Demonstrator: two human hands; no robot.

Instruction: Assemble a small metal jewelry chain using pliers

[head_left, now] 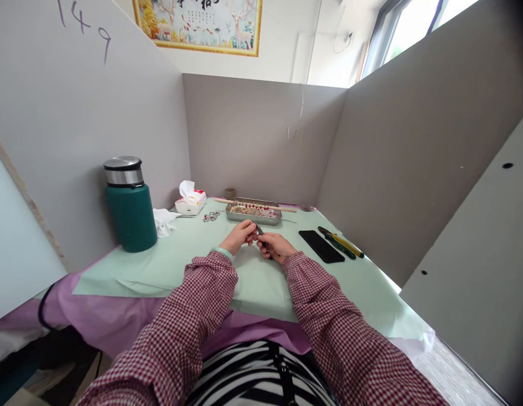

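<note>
My left hand [241, 235] and my right hand [276, 246] meet over the pale green table cover [194, 254], fingertips together. My right hand is closed around a small dark plier-like tool [261, 234] whose tip points toward my left fingers. My left fingers are pinched at that tip on something too small to make out. A metal tray [253, 215] of small beads stands just beyond the hands, with a wooden stick [231, 201] strung with red beads lying across it. A few small rings [211, 216] lie left of the tray.
A green flask [129, 206] with a steel lid stands at the left, with crumpled tissue [163, 221] and a tissue pack [189, 202] beside it. A black phone [321, 246] and green-handled pliers [341, 242] lie at the right. Grey partition walls [261, 135] enclose the table.
</note>
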